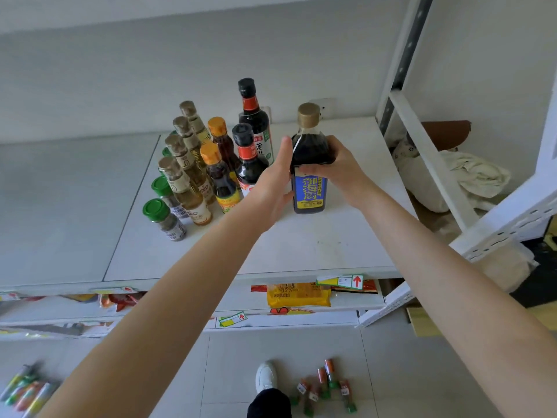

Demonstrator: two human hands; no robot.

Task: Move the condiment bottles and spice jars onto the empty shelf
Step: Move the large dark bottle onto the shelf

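A dark sauce bottle (309, 191) with a gold cap and a blue and yellow label stands upright on the white top shelf (316, 248). My right hand (337, 167) grips its shoulder from the right. My left hand (271, 182) lies flat against its left side, fingers straight. To the left stand two dark bottles with black caps (251, 164), two orange-capped bottles (218, 173), several pale oil bottles with tan caps (187, 182), and green-lidded spice jars (164, 220).
A white upright post (398, 64) and a slanted brace (431, 164) bound the shelf on the right. Lower shelves hold snack packets (298, 294). On the floor lie small bottles (327, 384) beside my shoe (265, 377), and several more at the left (25, 390).
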